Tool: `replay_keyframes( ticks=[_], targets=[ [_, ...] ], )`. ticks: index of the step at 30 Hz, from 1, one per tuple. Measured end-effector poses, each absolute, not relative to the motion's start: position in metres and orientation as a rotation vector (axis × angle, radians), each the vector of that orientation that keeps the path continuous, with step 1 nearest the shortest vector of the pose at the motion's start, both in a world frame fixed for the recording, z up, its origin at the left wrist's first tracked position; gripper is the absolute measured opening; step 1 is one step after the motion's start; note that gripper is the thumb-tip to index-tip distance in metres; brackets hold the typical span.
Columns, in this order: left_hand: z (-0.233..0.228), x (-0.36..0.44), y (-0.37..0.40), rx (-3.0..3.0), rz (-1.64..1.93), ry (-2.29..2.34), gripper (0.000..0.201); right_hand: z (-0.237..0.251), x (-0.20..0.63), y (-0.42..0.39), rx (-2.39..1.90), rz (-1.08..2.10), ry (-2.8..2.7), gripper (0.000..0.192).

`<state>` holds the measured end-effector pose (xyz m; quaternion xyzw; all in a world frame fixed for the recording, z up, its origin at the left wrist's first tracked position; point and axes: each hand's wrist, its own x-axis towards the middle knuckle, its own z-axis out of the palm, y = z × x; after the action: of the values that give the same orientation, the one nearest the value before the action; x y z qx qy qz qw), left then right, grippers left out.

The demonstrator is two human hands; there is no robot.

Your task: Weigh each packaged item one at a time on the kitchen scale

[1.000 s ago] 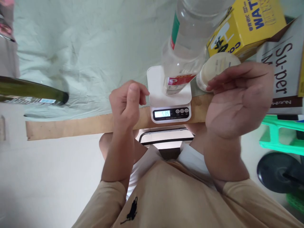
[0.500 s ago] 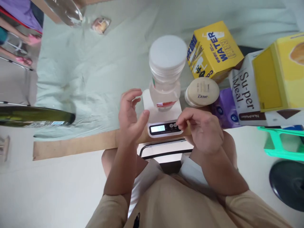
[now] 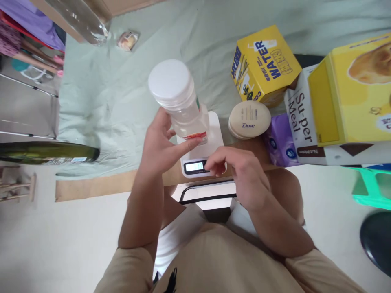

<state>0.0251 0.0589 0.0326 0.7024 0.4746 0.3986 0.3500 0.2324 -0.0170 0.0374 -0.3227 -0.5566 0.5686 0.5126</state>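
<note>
A weighing step seems to be in hand, and the next move appears to call for a steady hold on the white-lidded jar (image 3: 186, 118) and a light touch at the scale (image 3: 216, 126). The jar is placed over the scale, between the spread thumb and curved fingers of the left hand (image 3: 154, 146), though whether it is firmly gripped cannot be told. The fingers of the right hand (image 3: 244, 171) are loosely curled, nothing seen held, their tips just beside the lit display (image 3: 194, 167).
</note>
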Motion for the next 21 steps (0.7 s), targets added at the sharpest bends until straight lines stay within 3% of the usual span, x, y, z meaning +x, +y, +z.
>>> replay_keyframes(
  ticks=[9, 15, 21],
  targets=[
    [0.074, 0.046, 0.119, 1.842, 1.093, 1.296, 0.063, 0.046, 0.235, -0.019, -0.644, 1.394, -1.332, 0.050],
    [0.058, 0.096, 0.177, 1.864, 1.131, 1.147, 0.054, 0.044, 0.241, -0.018, -0.626, 1.386, -1.293, 0.045],
    [0.031, 0.139, 0.189, 1.897, 1.000, 1.341, 0.060, 0.046, 0.245, -0.016, -0.653, 1.357, -1.270, 0.044]
  ],
)
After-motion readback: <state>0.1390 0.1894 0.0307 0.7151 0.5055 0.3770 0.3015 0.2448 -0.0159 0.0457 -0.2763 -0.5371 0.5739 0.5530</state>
